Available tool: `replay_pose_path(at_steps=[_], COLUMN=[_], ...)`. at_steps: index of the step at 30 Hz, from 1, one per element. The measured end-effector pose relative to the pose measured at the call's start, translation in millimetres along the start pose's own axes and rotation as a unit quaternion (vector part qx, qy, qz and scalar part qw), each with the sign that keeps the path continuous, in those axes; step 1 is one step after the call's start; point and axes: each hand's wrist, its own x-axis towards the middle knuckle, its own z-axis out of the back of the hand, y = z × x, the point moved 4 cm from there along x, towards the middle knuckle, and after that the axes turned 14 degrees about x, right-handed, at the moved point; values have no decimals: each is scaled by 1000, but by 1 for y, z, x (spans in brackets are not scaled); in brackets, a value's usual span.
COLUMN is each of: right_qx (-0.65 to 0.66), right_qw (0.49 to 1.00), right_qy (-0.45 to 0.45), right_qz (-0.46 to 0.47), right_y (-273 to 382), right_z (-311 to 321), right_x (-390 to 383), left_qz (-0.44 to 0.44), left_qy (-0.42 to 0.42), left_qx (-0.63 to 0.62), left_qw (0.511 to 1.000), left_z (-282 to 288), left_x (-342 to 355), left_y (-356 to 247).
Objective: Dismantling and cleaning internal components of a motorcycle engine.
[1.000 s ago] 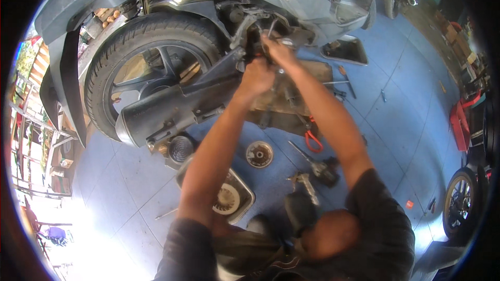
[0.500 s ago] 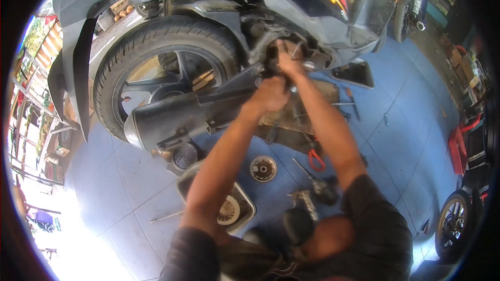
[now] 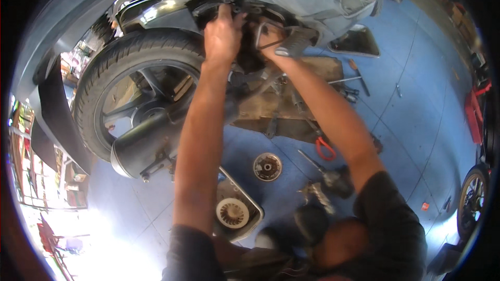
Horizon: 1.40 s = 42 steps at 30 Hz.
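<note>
A motorcycle with a grey body panel stands over my work, its rear wheel at the left. My left hand reaches up into the dark opening ahead of the tyre, with one finger stretched upward and the others curled. What those fingers hold is hidden. Just right of it, my right hand is inside the same opening behind a metal footrest bracket; its fingertips are out of sight. Beside its wrist is the ribbed footrest. Below my left forearm lies the dark exhaust muffler.
A stained board lies under the motorcycle, with a T-handle wrench near its right end. On the blue tiles are a round metal drum, a red-handled tool, a power tool, and a tray holding a white fan wheel.
My left hand has moved up and left from the muffler joint into the opening. My right hand has shifted slightly up and left, behind the footrest bracket. The whole view has shifted.
</note>
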Motion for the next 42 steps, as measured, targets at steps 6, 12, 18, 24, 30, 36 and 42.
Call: replay_pose_path(at_steps=[6,12,18,24,30,36,42], right_qx=[120,373,489,554,546,487,318], right_qw=[989,863,703,724,672,713,864], right_qy=[14,26,26,-43,-14,-4,-8], right_qz=[-84,-339,-516,-409,-499,-504,-390], right_y=[-1,-3,18,25,10,18,50], right_z=[4,-3,11,5,-8,15,53], right_x=[6,1,10,12,3,-1,-26], left_qz=[46,65,50,54,-9,8,-27], left_qy=[12,44,90,155,134,149,90], left_qx=[-54,-114,-235,-232,-324,-396,-374], left_qw=[997,990,966,959,937,906,923], left_z=[-3,-14,-21,-30,-34,-32,-29], left_x=[10,12,9,6,3,1,6], left_y=[6,14,25,36,35,24,28])
